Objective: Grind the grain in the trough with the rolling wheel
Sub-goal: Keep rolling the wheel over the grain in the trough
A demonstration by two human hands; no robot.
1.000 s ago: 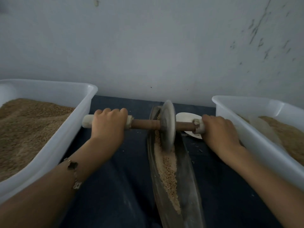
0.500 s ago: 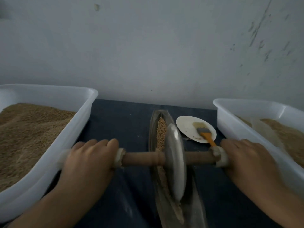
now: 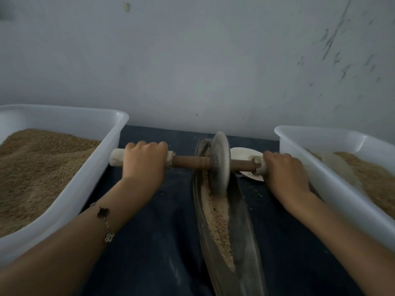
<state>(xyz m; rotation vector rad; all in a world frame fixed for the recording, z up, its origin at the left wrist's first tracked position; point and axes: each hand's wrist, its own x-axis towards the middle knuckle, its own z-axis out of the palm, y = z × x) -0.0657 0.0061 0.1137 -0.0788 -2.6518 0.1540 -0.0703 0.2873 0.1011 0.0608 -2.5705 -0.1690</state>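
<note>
head view: the grey metal rolling wheel (image 3: 220, 165) stands on edge in the far end of the long, narrow, boat-shaped metal trough (image 3: 241, 221), which lies on the dark blue tabletop (image 3: 154, 242) between two bins. the pale brown crushed grain (image 3: 215, 214) lies in a ridge along the trough's left inner wall, from under the wheel to the near end. the left hand (image 3: 144, 167) has its fingers curled together over the white-wrapped left end of the brown wooden axle (image 3: 190, 162); the right hand (image 3: 285, 171) wraps the right end the same way, though its fingertips are hidden under the handle. the large white plastic bin of brown grain (image 3: 74, 189) sits just beside the left hand, and the second white plastic bin (image 3: 333, 184) is touching or nearly touching the right wrist. a small white dish (image 3: 243, 152) lies behind the right handle, mostly covered.

risks, as a judgement: the wheel is near the trough's far tip, so a further push could ride it up over the lip and spill grain. uneven pressure between the hands would tilt the wheel and leave the ridge on the left wall unground. the right knuckles could scrape the bin wall, and the handle end could clip the dish.
</note>
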